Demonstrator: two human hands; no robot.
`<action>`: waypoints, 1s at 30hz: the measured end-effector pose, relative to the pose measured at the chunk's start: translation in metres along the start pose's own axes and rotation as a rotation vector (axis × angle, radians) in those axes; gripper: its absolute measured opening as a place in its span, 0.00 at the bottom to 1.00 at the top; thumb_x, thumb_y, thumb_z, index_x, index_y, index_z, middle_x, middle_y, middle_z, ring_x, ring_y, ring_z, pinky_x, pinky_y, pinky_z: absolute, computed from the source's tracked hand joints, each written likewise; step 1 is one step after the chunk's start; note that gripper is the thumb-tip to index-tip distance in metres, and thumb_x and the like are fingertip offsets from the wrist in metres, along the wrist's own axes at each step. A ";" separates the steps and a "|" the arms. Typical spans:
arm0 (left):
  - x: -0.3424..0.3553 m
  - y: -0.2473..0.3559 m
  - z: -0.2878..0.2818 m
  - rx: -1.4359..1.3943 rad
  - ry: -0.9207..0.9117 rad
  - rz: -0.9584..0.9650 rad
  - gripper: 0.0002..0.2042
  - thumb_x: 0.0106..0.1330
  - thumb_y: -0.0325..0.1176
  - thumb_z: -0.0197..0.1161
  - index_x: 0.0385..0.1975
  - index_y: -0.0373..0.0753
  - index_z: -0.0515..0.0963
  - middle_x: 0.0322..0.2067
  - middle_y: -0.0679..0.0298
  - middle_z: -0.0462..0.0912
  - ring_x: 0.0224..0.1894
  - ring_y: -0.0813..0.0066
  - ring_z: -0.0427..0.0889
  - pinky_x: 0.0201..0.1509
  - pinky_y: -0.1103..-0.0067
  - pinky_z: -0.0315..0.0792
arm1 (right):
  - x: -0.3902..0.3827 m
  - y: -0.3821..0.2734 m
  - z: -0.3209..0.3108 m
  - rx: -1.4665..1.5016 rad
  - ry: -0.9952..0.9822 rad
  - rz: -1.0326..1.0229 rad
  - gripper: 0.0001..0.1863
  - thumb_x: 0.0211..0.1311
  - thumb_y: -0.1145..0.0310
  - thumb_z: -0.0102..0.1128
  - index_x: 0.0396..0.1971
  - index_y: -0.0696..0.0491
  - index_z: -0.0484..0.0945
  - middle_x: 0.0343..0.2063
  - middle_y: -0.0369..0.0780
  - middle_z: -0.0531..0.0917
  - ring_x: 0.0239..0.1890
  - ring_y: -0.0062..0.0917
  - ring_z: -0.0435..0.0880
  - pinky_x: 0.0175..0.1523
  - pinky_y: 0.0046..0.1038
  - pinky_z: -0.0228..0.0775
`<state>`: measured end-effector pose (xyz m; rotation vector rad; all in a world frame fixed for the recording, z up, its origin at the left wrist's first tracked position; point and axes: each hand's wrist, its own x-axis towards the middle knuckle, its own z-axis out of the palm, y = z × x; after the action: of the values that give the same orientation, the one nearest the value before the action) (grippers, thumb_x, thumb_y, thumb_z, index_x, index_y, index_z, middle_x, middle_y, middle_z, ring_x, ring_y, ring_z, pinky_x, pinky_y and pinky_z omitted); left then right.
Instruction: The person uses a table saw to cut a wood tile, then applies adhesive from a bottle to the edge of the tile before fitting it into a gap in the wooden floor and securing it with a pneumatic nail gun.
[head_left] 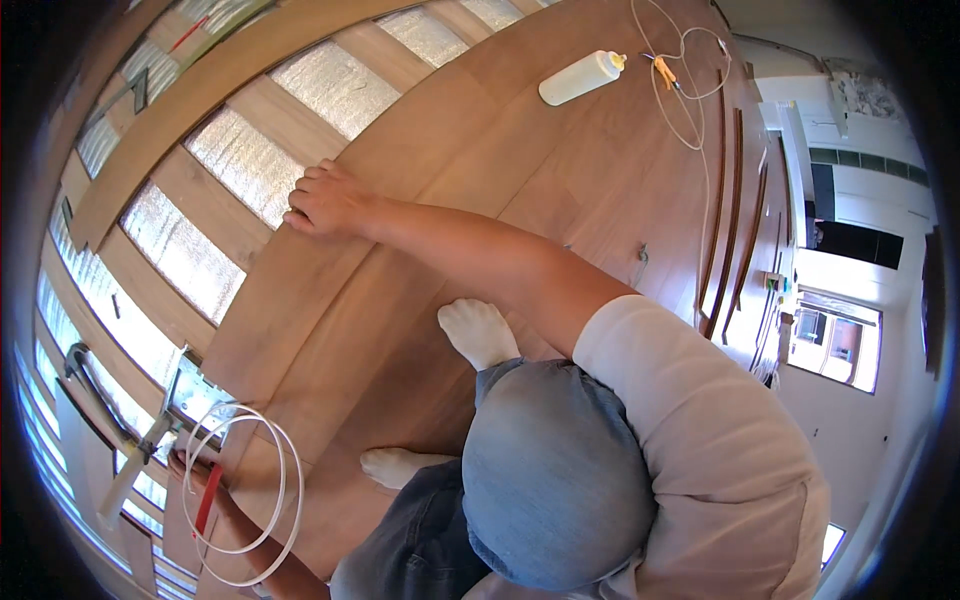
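Note:
My right hand (330, 202) reaches across to the far edge of a brown wooden floor plank (262, 335), its fingers bent over that edge. At the lower left, my left hand (190, 468) is low by the plank's near end, and its fingers are mostly hidden. Beside it lie a red strip (207, 500) and a loop of white cable (296, 480). A tool with a pale handle (122, 488) lies just left of that hand. A shiny metal plate (198, 392) sits by the plank's corner. Farther left is a dark curved bar (98, 396) with a hooked end.
Wooden battens (185, 195) with silvery foil (240, 165) between them stretch along the left. On the laid floor are a white squeeze bottle (580, 78), orange-handled pliers (664, 72), a thin cord (704, 180) and long dark strips (737, 200). My socked feet (478, 332) are on the boards.

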<state>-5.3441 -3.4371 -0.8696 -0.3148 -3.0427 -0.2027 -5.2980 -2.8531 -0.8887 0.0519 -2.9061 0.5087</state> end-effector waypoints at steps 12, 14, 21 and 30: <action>0.003 -0.001 -0.010 0.014 -0.022 -0.001 0.15 0.70 0.35 0.55 0.50 0.32 0.75 0.52 0.49 0.76 0.57 0.47 0.73 0.64 0.61 0.65 | 0.001 -0.002 0.000 0.014 0.016 0.019 0.19 0.67 0.53 0.51 0.28 0.51 0.82 0.34 0.40 0.82 0.46 0.33 0.77 0.60 0.37 0.62; 0.003 0.000 -0.012 0.007 -0.030 -0.002 0.15 0.70 0.35 0.54 0.50 0.32 0.75 0.52 0.49 0.76 0.57 0.47 0.73 0.64 0.62 0.65 | -0.002 -0.004 0.006 -0.002 0.030 0.024 0.19 0.67 0.53 0.51 0.28 0.51 0.82 0.34 0.39 0.82 0.46 0.33 0.77 0.59 0.36 0.63; -0.004 0.011 -0.016 -0.001 -0.051 -0.006 0.15 0.70 0.35 0.54 0.50 0.33 0.75 0.53 0.49 0.76 0.58 0.47 0.72 0.64 0.62 0.66 | -0.017 0.014 0.001 0.087 -0.018 0.040 0.19 0.67 0.53 0.51 0.27 0.52 0.82 0.33 0.40 0.82 0.45 0.34 0.77 0.59 0.36 0.64; 0.002 -0.022 -0.007 -0.246 -0.098 -0.056 0.15 0.71 0.35 0.53 0.50 0.33 0.75 0.53 0.48 0.76 0.58 0.47 0.72 0.64 0.63 0.66 | -0.014 0.024 -0.012 0.155 0.114 -0.143 0.18 0.64 0.57 0.55 0.46 0.53 0.79 0.47 0.45 0.81 0.56 0.41 0.75 0.64 0.43 0.63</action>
<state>-5.3500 -3.4593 -0.8653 -0.2611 -3.1271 -0.5840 -5.2839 -2.8262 -0.8878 0.2421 -2.7224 0.6862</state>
